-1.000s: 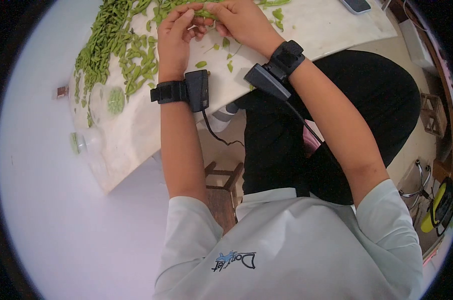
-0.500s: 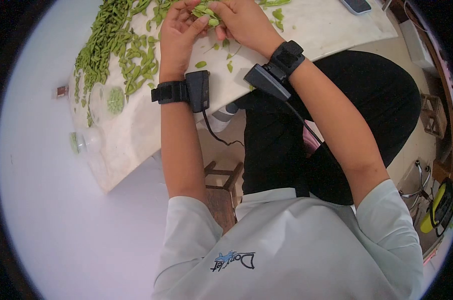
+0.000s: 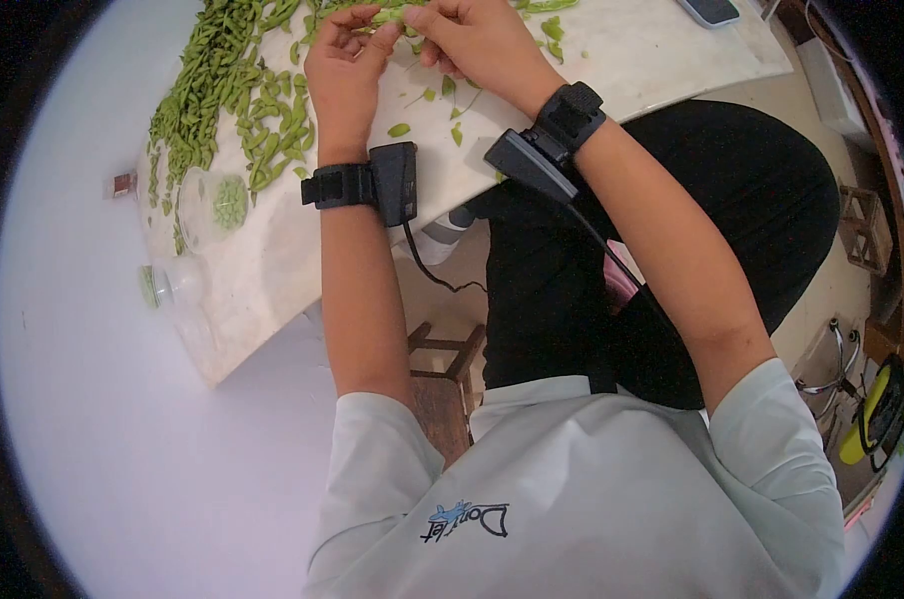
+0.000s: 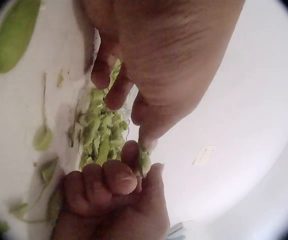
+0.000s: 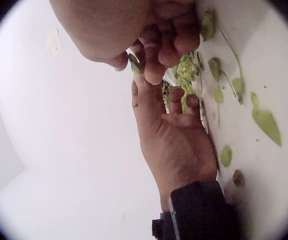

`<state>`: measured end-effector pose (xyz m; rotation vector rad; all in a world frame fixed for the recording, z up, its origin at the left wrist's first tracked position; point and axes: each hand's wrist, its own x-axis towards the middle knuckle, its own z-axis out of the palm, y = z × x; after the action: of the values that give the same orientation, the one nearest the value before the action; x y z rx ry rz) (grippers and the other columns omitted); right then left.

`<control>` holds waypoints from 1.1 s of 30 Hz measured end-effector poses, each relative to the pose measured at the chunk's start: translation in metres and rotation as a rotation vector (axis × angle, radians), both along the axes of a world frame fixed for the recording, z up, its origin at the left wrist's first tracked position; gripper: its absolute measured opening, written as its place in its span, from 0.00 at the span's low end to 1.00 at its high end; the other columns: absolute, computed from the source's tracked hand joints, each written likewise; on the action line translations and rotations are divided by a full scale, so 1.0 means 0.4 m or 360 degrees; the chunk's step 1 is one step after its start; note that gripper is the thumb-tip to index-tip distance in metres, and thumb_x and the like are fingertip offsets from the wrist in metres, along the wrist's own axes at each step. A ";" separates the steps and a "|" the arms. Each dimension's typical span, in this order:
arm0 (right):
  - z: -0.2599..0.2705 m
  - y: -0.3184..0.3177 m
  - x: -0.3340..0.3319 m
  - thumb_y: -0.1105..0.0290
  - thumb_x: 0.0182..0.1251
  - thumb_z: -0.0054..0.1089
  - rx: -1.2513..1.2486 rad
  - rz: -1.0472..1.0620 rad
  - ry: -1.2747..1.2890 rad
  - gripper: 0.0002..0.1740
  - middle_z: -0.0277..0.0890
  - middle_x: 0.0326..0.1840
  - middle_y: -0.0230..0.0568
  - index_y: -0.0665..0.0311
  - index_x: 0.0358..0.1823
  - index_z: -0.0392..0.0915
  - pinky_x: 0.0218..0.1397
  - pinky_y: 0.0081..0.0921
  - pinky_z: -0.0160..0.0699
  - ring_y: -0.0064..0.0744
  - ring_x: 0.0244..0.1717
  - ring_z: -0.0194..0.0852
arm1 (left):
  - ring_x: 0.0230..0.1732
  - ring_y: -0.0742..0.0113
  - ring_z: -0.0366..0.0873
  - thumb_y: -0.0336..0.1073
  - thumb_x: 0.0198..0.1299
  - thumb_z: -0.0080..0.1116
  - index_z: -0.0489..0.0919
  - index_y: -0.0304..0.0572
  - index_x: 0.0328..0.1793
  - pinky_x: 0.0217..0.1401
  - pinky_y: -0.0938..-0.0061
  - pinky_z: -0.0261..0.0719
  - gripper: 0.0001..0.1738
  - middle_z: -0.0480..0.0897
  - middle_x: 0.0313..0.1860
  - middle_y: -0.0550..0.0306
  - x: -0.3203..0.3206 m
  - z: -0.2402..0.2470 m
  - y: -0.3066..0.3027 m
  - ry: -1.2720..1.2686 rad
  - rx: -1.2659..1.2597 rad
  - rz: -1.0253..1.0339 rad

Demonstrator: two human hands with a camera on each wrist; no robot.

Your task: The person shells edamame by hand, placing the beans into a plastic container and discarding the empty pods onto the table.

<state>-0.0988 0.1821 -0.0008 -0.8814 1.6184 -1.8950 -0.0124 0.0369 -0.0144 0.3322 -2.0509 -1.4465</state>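
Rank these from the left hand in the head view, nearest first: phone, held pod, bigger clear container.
From the left hand:
1. Held pod: at its fingertips.
2. Bigger clear container: to its left, closer to the body.
3. Phone: far right, beyond the right hand.

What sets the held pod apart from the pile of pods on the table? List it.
The held pod is pinched by the left hand and right hand; the pile of pods lies on the table. The held pod is single; the pile of pods is many, overlapping. In the head view, the held pod looks paler, the pile of pods darker. Both are green.
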 end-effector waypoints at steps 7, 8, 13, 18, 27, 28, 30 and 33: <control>0.002 0.000 0.000 0.66 0.69 0.50 0.0093 -0.0101 0.0073 0.16 0.73 0.19 0.38 0.71 0.27 0.74 0.23 0.24 0.68 0.24 0.18 0.69 | 0.30 0.79 0.73 0.33 0.61 0.59 0.75 0.38 0.49 0.32 0.83 0.71 0.12 0.78 0.32 0.63 -0.002 0.003 -0.003 -0.0082 -0.0062 0.0040; 0.001 -0.002 -0.001 0.66 0.69 0.50 0.0114 -0.0137 0.0136 0.16 0.73 0.19 0.38 0.71 0.27 0.73 0.24 0.24 0.68 0.25 0.18 0.69 | 0.29 0.79 0.72 0.33 0.62 0.59 0.76 0.38 0.49 0.32 0.83 0.70 0.12 0.78 0.31 0.63 -0.002 0.003 -0.005 -0.0110 -0.0080 0.0048; 0.008 0.004 -0.002 0.66 0.69 0.50 0.0153 -0.0097 0.0134 0.16 0.72 0.18 0.39 0.70 0.26 0.72 0.24 0.25 0.68 0.26 0.18 0.68 | 0.28 0.79 0.71 0.33 0.61 0.60 0.77 0.38 0.49 0.31 0.84 0.70 0.12 0.78 0.29 0.63 -0.005 0.001 -0.008 -0.0095 -0.0022 0.0048; -0.002 -0.002 -0.003 0.66 0.69 0.50 0.0097 -0.0114 0.0146 0.16 0.72 0.18 0.39 0.70 0.25 0.72 0.24 0.26 0.68 0.26 0.19 0.68 | 0.36 0.76 0.77 0.32 0.60 0.61 0.80 0.38 0.49 0.41 0.82 0.74 0.12 0.82 0.37 0.60 -0.001 0.012 0.010 -0.0017 -0.0322 0.0188; 0.003 0.004 -0.004 0.68 0.68 0.49 0.0202 -0.0110 0.0276 0.15 0.73 0.20 0.41 0.72 0.27 0.73 0.26 0.27 0.69 0.29 0.19 0.69 | 0.43 0.75 0.78 0.32 0.59 0.62 0.82 0.39 0.48 0.48 0.81 0.74 0.12 0.84 0.45 0.60 0.002 0.014 0.008 -0.0038 -0.0477 0.0154; 0.004 0.004 -0.004 0.68 0.68 0.49 0.0218 -0.0108 0.0275 0.15 0.74 0.20 0.42 0.72 0.27 0.74 0.26 0.27 0.69 0.29 0.20 0.69 | 0.43 0.75 0.78 0.32 0.59 0.62 0.83 0.39 0.48 0.48 0.81 0.74 0.12 0.84 0.45 0.60 0.002 0.013 0.009 -0.0036 -0.0452 0.0151; 0.004 0.003 -0.004 0.69 0.68 0.49 0.0227 -0.0100 0.0259 0.14 0.74 0.21 0.42 0.73 0.28 0.75 0.26 0.27 0.70 0.29 0.20 0.70 | 0.43 0.76 0.78 0.32 0.59 0.62 0.83 0.39 0.48 0.48 0.81 0.74 0.12 0.83 0.45 0.60 0.003 0.015 0.010 -0.0065 -0.0462 0.0168; -0.001 -0.002 -0.004 0.69 0.68 0.49 0.0187 -0.0073 0.0218 0.13 0.75 0.21 0.41 0.73 0.31 0.76 0.26 0.26 0.70 0.28 0.21 0.71 | 0.42 0.76 0.78 0.32 0.59 0.62 0.83 0.39 0.48 0.47 0.82 0.74 0.11 0.83 0.45 0.60 0.003 0.019 0.011 -0.0044 -0.0505 0.0161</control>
<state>-0.1005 0.1814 -0.0011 -0.9496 1.8254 -1.7829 -0.0114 0.0412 -0.0068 0.3196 -2.2092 -1.0410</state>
